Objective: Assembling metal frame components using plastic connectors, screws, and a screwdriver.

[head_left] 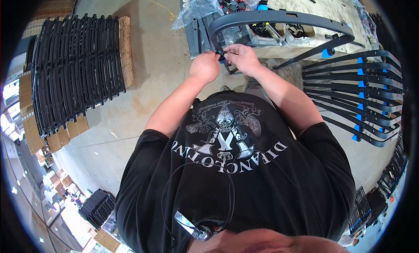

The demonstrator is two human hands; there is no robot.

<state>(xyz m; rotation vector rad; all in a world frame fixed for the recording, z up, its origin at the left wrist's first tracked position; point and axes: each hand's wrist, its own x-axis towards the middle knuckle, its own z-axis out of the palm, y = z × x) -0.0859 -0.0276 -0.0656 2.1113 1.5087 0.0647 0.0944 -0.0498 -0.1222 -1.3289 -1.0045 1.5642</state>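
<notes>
A large curved black frame lies over the workbench edge, its left end curling down toward my hands. My left hand is closed, thumb and forefinger pressed to a small black part by that end. From the other side, my right hand pinches the same part between thumb and fingertips. My fingers cover most of it, so its exact kind cannot be made out. Just right of my right hand, a screwdriver with a yellow-tipped handle lies across open boxes of small black pieces.
The workbench carries a plastic bag of red and black parts. At right stand several curved black frames with blue pieces. To the left, black bars are stacked on cardboard. Concrete floor lies between.
</notes>
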